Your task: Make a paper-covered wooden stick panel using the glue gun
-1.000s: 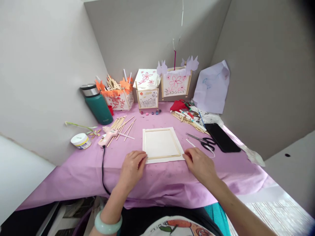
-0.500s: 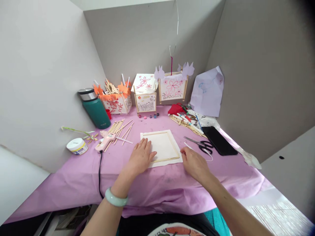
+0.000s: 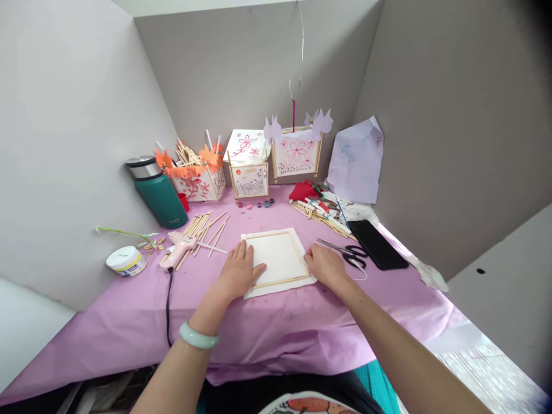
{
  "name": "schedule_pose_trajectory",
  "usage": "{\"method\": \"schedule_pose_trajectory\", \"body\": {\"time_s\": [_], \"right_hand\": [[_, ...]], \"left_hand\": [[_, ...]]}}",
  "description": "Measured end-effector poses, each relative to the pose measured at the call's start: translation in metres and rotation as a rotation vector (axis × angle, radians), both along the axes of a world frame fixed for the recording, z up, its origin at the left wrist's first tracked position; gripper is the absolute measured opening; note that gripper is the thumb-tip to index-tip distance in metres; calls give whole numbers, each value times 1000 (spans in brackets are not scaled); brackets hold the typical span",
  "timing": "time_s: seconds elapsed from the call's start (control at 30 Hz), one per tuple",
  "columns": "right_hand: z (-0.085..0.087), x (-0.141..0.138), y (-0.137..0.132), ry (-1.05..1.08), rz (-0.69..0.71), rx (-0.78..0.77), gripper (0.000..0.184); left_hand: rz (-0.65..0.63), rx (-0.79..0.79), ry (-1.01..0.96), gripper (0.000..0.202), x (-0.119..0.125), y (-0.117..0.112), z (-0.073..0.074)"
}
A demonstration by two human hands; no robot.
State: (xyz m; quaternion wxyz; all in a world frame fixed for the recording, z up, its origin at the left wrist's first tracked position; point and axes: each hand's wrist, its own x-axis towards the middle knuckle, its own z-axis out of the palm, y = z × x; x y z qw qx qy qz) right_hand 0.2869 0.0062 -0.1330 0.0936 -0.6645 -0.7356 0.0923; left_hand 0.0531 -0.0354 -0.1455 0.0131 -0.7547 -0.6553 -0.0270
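A square frame of thin wooden sticks (image 3: 280, 281) lies on a white sheet (image 3: 276, 256) whose margins stick out around it. My left hand (image 3: 240, 268) rests flat over the left side of the frame, fingers stretched out. At the right edge, my right hand (image 3: 324, 263) has its fingers curled and pressed together at the sheet's border; what they pinch, if anything, is hidden. Black-handled scissors (image 3: 347, 251) lie just beyond the right hand, with a white strip (image 3: 360, 270) by the handles.
Left are a pink glue gun (image 3: 180, 250) with a black cord, loose sticks (image 3: 199, 227), a white jar (image 3: 126, 261) and a green bottle (image 3: 160, 192). Decorated paper lanterns (image 3: 249, 179) stand at the back. A black phone (image 3: 378, 245) and several markers (image 3: 328, 213) lie right.
My right hand has moved up along the right edge of the sheet. The left hand stays flat on the frame. The whole view has shifted slightly.
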Motion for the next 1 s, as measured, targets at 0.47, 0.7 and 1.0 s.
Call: {"method": "schedule_pose_trajectory", "body": {"time_s": [0.47, 0.7, 1.0], "right_hand": [[2, 23, -32, 54, 57, 55, 21], [5, 7, -26, -70, 36, 54, 25], [10, 7, -26, -78, 49, -5, 26]], "left_hand": [[-104, 173, -169, 46, 33, -50, 6], [-196, 133, -244, 33, 51, -55, 7], [-154, 193, -237, 23, 49, -52, 17]]}}
